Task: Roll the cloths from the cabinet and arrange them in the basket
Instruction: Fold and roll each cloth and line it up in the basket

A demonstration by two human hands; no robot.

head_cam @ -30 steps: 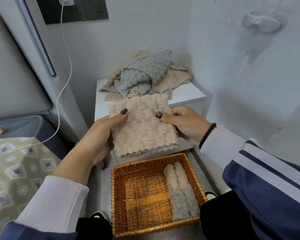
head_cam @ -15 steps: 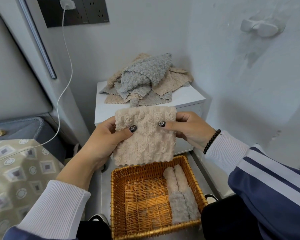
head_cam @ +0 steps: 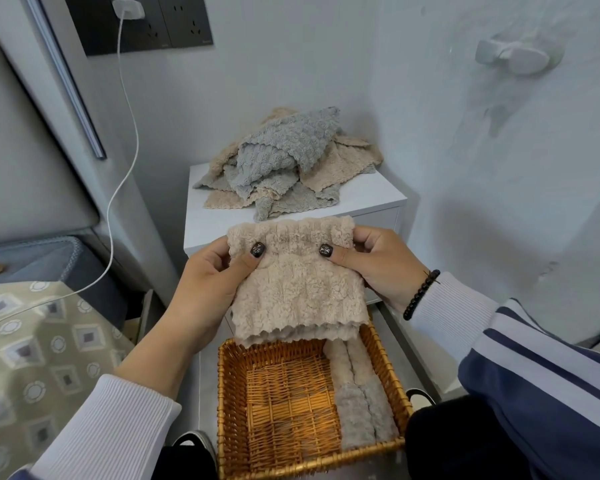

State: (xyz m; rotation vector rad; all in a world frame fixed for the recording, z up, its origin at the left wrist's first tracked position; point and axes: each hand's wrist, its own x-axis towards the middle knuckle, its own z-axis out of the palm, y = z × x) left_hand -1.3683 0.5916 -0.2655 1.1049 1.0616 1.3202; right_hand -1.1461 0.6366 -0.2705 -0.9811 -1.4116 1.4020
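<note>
I hold a folded beige fluffy cloth [head_cam: 297, 292] in the air above the far edge of a wicker basket [head_cam: 232, 403]. My left hand [head_cam: 210, 282] pinches its top left corner and my right hand [head_cam: 378, 261] pinches its top right. The cloth's top edge is curled over into a narrow roll between my thumbs. Two rolled cloths [head_cam: 361, 396], beige at the far end and grey at the near end, lie along the basket's right wall. A heap of grey and beige cloths [head_cam: 288, 161] sits on the white cabinet [head_cam: 371, 199] behind.
A bed with a patterned cover [head_cam: 32, 341] is on the left. A white charger cable [head_cam: 122, 140] hangs from a wall socket down to it. Grey walls close in behind and to the right, with a white hook [head_cam: 513, 57] on the right one. The basket rests on a grey floor strip.
Both hands brought the beige cloth slightly lower and nearer the basket, and its top edge has been turned over into the beginning of a roll.
</note>
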